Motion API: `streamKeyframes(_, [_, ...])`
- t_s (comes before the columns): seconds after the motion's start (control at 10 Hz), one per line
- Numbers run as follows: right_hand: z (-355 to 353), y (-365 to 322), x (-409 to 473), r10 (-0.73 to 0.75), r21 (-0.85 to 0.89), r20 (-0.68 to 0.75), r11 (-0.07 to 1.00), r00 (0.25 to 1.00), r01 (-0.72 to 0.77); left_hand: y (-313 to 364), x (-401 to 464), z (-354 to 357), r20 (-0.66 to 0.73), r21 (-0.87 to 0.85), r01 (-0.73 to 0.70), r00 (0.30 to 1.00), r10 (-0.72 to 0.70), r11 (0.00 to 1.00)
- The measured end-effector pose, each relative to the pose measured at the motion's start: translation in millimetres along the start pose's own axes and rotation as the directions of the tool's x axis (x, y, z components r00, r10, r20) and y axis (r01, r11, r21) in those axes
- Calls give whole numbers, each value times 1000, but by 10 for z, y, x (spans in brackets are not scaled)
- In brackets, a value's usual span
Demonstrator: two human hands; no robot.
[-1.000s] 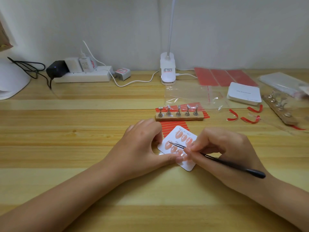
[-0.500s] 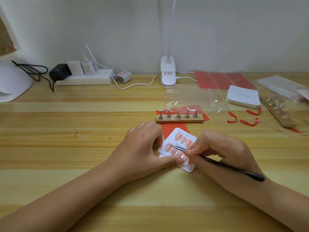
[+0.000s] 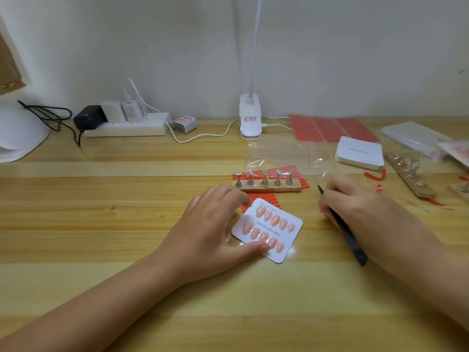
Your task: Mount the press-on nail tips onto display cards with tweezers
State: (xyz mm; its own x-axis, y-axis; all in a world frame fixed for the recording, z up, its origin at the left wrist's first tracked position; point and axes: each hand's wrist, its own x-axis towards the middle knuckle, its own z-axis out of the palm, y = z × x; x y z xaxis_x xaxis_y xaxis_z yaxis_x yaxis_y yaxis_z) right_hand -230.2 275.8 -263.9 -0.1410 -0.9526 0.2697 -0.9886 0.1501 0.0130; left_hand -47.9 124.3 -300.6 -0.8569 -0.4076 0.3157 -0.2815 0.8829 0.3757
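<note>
On table: display card (image 3: 269, 228) | left hand (image 3: 210, 229) fingers pinch it | right hand (image 3: 355, 207) grasps tweezers (image 3: 347, 235), beside.

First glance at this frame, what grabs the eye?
The white display card with two rows of peach press-on nail tips, centre table, edge held by the left hand. Right of it, the right hand grips black tweezers. Behind, a wooden strip of metal nail stands.
</note>
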Motion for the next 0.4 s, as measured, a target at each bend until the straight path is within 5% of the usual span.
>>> streamKeyframes(0.3, [-67,-5,77,72,-238,228,971,971,-16,3,-22,-6,29,-12,-71,997,71,997])
streamKeyframes(0.4, [-325,220,34,115,-75,156,992,981,-105,19,-32,0,36,-42,-51,998,52,998])
